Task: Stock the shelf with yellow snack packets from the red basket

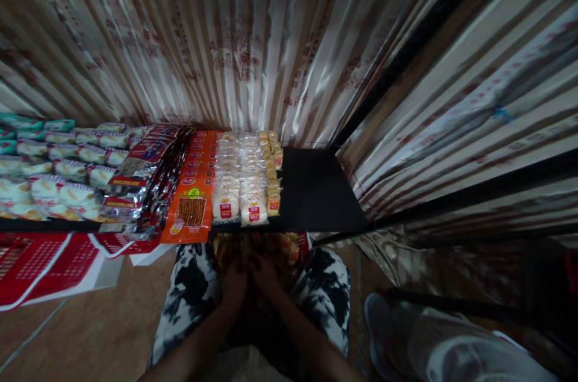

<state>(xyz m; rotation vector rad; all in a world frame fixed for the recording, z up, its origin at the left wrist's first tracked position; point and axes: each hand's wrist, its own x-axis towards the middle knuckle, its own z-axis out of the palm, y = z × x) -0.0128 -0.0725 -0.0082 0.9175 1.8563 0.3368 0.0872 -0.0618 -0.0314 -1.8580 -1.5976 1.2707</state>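
The left hand point(235, 280) and right hand point(265, 277) are among yellowish packets point(291, 246) between 2 patterned trouser legs point(327, 286), below the black shelf point(320, 195); in this dimness, I cannot tell whether either grips anything.

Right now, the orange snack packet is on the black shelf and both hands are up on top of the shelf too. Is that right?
Not quite: the hands aren't up on the shelf. The head view shows the left hand and right hand down between the knees, by some wrapped snacks. The orange snack packet is on the black shelf.
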